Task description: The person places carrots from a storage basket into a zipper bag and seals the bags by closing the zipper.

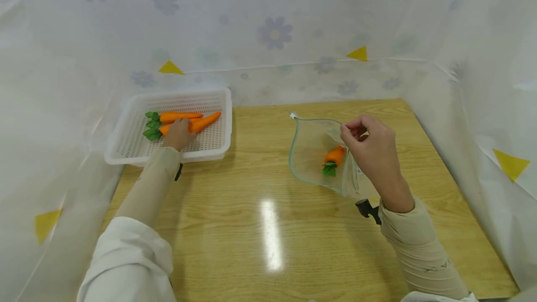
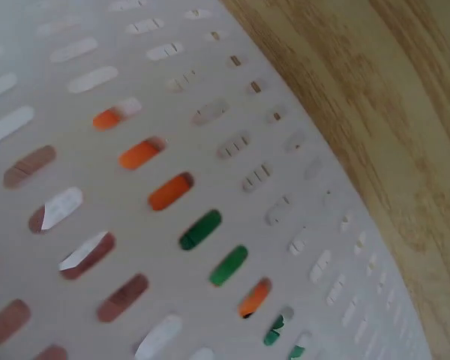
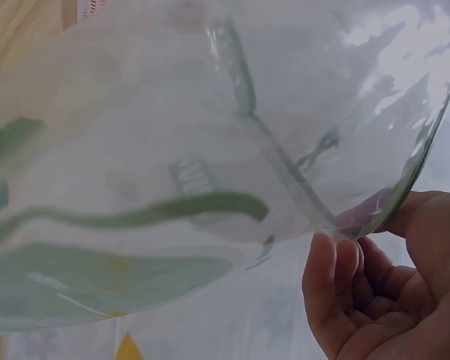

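Note:
In the head view my left hand (image 1: 179,134) reaches into a white perforated basket (image 1: 229,127), its fingers round the middle of a carrot (image 1: 206,122) with a green leafy top. Another carrot (image 1: 174,116) lies just behind it. The left wrist view is filled by the basket's slotted wall (image 2: 180,97), with orange and green showing through the slots. My right hand (image 1: 373,150) pinches the edge of a clear zip bag (image 1: 308,146) between thumb and fingers and holds it up. Inside the bag is a carrot (image 1: 334,155), leafy end toward me.
The wooden table (image 1: 235,227) spreads between basket and bag, with a bright light streak on it. A patterned plastic sheet (image 1: 243,22) walls the table at the back and sides, with yellow triangles (image 1: 358,53) stuck on it. The bag's white slider (image 1: 292,115) sits at its far-left corner.

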`<state>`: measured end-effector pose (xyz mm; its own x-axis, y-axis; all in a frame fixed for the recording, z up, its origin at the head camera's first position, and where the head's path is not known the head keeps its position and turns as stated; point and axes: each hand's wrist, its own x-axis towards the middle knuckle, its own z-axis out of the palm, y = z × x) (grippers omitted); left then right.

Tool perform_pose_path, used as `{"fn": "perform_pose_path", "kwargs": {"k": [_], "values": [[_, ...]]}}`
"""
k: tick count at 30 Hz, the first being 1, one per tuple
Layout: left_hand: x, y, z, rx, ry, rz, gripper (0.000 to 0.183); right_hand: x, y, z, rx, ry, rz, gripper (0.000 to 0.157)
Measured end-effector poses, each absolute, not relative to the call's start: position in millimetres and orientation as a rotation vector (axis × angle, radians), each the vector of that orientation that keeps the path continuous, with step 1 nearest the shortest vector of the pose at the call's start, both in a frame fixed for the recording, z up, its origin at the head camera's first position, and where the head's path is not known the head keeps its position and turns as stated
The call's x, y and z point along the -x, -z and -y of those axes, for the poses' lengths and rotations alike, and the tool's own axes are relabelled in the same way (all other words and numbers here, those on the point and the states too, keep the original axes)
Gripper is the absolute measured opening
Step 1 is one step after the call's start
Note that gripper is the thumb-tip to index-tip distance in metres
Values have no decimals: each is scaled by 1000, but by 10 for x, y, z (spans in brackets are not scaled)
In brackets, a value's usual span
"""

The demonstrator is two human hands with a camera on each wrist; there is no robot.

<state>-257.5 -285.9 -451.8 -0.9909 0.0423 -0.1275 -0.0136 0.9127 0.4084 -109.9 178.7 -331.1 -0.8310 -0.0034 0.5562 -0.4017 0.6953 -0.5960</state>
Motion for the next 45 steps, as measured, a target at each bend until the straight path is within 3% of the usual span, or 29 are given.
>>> {"fn": "perform_pose_path", "kwargs": {"k": [18,28,36,45], "values": [[2591,4584,2914,34,-472,-2952,51,1099,3348,-1788,-302,-998,2394,11],[2622,4601,2931,42,-511,-2859,47,1110,3344,-1796,-292,-1008,2405,10],[2677,4653,3007,-21,-627,-2829,69,1141,3354,-1806,-312,-1002,2396,10],[2674,4548,2984,2,-843,-2884,54,1145,3343,-1817,-302,-1010,2405,11]]}}
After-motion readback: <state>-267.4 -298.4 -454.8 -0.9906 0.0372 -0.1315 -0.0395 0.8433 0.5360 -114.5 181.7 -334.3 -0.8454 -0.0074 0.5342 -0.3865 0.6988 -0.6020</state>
